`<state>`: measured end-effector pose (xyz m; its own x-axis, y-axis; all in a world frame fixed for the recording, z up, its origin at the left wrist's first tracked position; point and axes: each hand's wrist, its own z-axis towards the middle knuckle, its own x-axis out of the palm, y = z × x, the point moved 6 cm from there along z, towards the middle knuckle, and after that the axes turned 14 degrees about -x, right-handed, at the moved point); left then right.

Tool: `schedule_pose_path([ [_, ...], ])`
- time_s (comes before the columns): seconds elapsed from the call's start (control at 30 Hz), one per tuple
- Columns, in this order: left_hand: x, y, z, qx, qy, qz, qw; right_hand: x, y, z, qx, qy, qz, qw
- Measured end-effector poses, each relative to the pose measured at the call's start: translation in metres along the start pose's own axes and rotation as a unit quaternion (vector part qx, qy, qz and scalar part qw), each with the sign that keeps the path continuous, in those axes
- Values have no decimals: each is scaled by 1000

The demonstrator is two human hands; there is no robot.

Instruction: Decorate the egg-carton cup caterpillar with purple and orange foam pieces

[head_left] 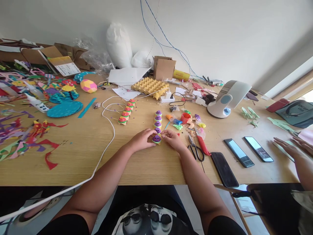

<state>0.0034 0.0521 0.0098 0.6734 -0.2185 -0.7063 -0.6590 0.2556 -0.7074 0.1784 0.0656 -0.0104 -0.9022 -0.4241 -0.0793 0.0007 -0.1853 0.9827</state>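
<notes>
A strip of egg-carton cups (157, 125) stands in a line in front of me, topped with purple clay, with yellow and green below and small dark face details. My left hand (143, 139) curls its thumb and fingers against the left side of the nearest cup. From the right, my right hand (172, 140) has its fingertips pinched at the same end of the strip. Whether a small piece sits between those fingertips is hidden. A similar egg-carton strip (126, 112) with red tops and green and yellow edges rests farther left.
Right of the strip lie clay packets (177, 122), a red tape roll (185, 117), scissors (196, 150) and a black phone (224, 169). A white fan (226, 99) stands behind. A white cable (107, 147) crosses at left. Another person's hand (286, 148) is at far right.
</notes>
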Motion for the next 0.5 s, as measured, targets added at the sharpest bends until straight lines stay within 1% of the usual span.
schedule_pose_path([
  [0.1, -2, 2, 1, -1, 8, -30, 1000, -2, 0, -1, 21, -40, 111, 993],
  [0.17, -4, 3, 1, -3, 15, -41, 999, -1, 2, -2, 27, -55, 147, 987],
  [0.2, -4, 3, 2, -5, 18, -46, 999, 0, 3, -3, 26, -58, 146, 987],
  [0.27, -4, 5, 3, -10, 24, -55, 998, 2, 6, -4, 22, -51, 108, 993],
  [0.37, -4, 7, 4, -20, 29, -58, 998, 6, 9, -5, -2, -23, 3, 1000],
  [0.43, -3, 8, 4, -23, 28, -57, 998, 8, 10, -5, -25, -4, -52, 998],
  [0.5, -4, 9, 4, -23, 24, -55, 998, 10, 10, -4, -41, 14, -84, 996],
])
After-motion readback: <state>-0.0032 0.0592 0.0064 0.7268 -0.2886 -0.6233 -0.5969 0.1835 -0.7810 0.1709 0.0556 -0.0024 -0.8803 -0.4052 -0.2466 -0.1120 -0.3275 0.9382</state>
